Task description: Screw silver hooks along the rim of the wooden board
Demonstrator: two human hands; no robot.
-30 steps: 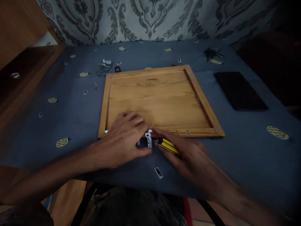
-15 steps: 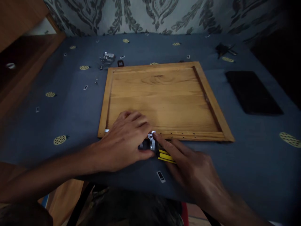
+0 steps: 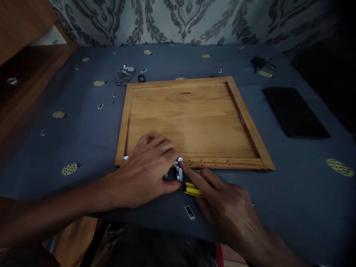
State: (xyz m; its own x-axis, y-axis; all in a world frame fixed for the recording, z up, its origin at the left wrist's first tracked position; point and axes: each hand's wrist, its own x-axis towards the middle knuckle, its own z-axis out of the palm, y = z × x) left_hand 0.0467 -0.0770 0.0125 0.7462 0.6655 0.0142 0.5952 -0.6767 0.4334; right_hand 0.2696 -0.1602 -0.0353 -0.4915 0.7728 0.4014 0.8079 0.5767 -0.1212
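Observation:
A framed wooden panel (image 3: 183,122) lies on the table, with a row of small holes along its near rail. My left hand (image 3: 150,170) rests over that rail, fingers and thumb closed around a shiny metal hinge (image 3: 178,171) at the near edge. In my right hand (image 3: 228,204) is a screwdriver with a yellow-and-black handle (image 3: 193,190), held low beside the hinge. The right index fingertip touches the hinge's metal. The screwdriver's tip is hidden. Left of my left hand, a small bright metal piece (image 3: 125,158) shows on the rail.
Behind the panel's far left corner sit several metal hardware pieces (image 3: 126,72); small screws (image 3: 113,98) lie nearer. A dark flat tablet-like object (image 3: 296,112) is at the right, with a black tool-like item (image 3: 261,63) beyond it. A wooden cabinet (image 3: 25,70) stands at left.
The view has shifted slightly, so everything sits a little lower and further left. Both hands keep nearly the same grip and place at the rail.

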